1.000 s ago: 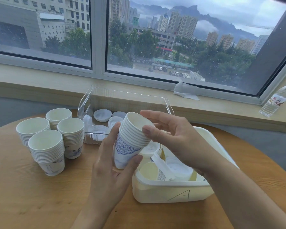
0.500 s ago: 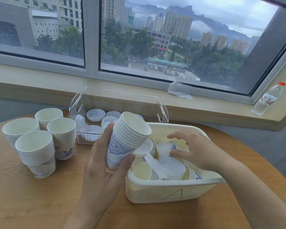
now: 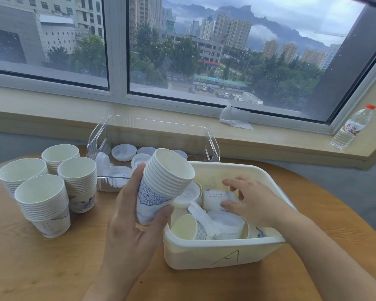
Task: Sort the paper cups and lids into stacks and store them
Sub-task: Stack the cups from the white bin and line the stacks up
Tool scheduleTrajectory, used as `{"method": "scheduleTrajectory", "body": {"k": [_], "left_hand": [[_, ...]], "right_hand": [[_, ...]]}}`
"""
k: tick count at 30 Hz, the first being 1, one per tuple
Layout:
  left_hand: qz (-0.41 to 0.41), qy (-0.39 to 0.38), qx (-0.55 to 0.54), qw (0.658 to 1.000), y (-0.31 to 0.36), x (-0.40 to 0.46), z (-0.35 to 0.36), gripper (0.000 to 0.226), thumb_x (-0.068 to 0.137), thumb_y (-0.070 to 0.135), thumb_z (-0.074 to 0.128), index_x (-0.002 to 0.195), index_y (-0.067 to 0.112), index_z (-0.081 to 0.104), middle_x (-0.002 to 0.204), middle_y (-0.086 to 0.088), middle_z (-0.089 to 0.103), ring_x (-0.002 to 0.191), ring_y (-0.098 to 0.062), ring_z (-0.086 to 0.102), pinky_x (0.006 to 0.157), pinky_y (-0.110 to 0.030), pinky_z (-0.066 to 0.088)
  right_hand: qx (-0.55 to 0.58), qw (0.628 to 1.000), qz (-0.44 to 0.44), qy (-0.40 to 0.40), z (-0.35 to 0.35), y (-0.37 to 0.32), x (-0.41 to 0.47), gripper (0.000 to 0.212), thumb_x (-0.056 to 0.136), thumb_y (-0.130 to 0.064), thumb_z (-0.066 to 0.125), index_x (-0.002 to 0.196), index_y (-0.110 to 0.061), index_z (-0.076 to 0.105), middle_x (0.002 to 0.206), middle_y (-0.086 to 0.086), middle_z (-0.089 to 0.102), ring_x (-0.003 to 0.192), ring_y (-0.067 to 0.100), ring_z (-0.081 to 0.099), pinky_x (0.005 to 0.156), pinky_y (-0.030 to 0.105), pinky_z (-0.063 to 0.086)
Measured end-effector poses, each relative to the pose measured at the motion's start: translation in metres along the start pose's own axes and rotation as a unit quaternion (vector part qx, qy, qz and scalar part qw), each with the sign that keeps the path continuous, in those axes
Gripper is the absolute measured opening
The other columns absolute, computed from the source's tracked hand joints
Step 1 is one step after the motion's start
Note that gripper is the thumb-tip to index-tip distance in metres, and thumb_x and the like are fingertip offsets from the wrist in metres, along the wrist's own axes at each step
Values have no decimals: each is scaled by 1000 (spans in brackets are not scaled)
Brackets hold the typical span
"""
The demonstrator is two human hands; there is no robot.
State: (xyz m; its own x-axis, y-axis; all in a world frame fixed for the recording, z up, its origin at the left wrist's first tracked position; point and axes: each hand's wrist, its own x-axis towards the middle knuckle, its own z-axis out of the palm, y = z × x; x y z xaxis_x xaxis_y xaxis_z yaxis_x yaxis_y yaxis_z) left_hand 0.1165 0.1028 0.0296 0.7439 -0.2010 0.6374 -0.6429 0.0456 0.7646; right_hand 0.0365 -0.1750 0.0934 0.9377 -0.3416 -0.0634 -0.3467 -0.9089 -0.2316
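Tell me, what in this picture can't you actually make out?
All from the head view:
- Whether the right hand already grips a cup: its fingertips curl among the cups in the cream bin.
- The bin's lower contents: hidden by its wall and the cups and lids on top.
- The printed text on the cup under the right hand: too small to read.
- The held stack's base: covered by the left hand.

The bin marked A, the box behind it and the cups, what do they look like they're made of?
Bin: opaque cream plastic by the look, smooth, with a soft sheen and rounded rim.
Box: clear hard plastic, probably acrylic; lids show through its ribbed walls.
Cups: matte white paper with rolled rims and blue print.
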Motion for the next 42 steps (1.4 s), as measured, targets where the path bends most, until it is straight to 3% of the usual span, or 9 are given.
{"method": "scheduleTrajectory", "body": {"k": [5,11,17,23,28,30,35,38,42], "left_hand": [[0,-2,5,1000,2,0,-1,75,87,51,66,154,51,33,146,36,47,135,1,52,103,-7,40],[-4,-1,1,1000,0,0,-1,76,86,52,67,153,55,33,148,33,49,137,-2,52,105,-10,41],[-1,-2,1,1000,0,0,-1,76,87,51,68,155,53,34,150,32,49,139,-5,52,107,-13,42],[-3,-3,-4,1000,-1,0,0,76,88,49,68,156,43,35,149,29,50,140,-7,51,108,-17,43],[-10,-3,-10,1000,-2,0,-1,75,87,51,69,154,52,35,150,23,53,139,-14,54,107,-25,47],[-13,-3,-11,1000,-2,0,-1,75,87,51,70,154,52,36,149,21,54,138,-13,55,106,-22,47],[-19,-9,-14,1000,0,0,-1,75,87,53,70,153,54,36,148,19,56,136,-14,57,104,-16,45],[-10,-12,-16,1000,1,1,-1,75,87,50,70,154,52,35,148,20,56,136,-12,56,104,-13,43],[-7,-14,-16,1000,0,2,-2,76,88,48,71,155,51,35,149,14,56,137,-17,57,107,-19,45]], "right_hand": [[-7,1000,23,-13,0,-1,-1,50,94,-59,67,136,-35,59,125,-15,52,108,9,52,92,26,42],[11,999,46,-21,2,-4,-3,40,90,-61,71,115,-40,49,108,-20,56,89,-1,49,78,25,40],[-37,997,39,-50,1,-4,-3,61,83,-74,68,131,-37,61,113,-16,56,110,11,53,100,33,47],[44,998,46,-9,-8,-11,-13,44,79,-65,79,111,-38,68,96,-16,67,87,3,61,75,26,51],[97,988,39,113,-32,-21,-28,31,79,-65,78,99,-43,72,70,-20,60,66,6,52,59,25,38],[196,967,20,162,-43,-30,-33,34,78,-65,79,104,-43,75,75,-22,65,67,6,56,63,29,43],[453,871,-91,168,-57,-76,-45,44,82,-44,78,122,-28,72,111,-4,79,103,18,74,91,32,55],[484,850,-125,166,-59,-100,-46,44,82,-36,78,124,-24,70,114,0,79,102,22,75,91,31,59],[448,868,-156,147,-55,-118,-44,36,87,-35,82,120,-28,69,113,-3,78,101,19,74,90,30,57]]}}
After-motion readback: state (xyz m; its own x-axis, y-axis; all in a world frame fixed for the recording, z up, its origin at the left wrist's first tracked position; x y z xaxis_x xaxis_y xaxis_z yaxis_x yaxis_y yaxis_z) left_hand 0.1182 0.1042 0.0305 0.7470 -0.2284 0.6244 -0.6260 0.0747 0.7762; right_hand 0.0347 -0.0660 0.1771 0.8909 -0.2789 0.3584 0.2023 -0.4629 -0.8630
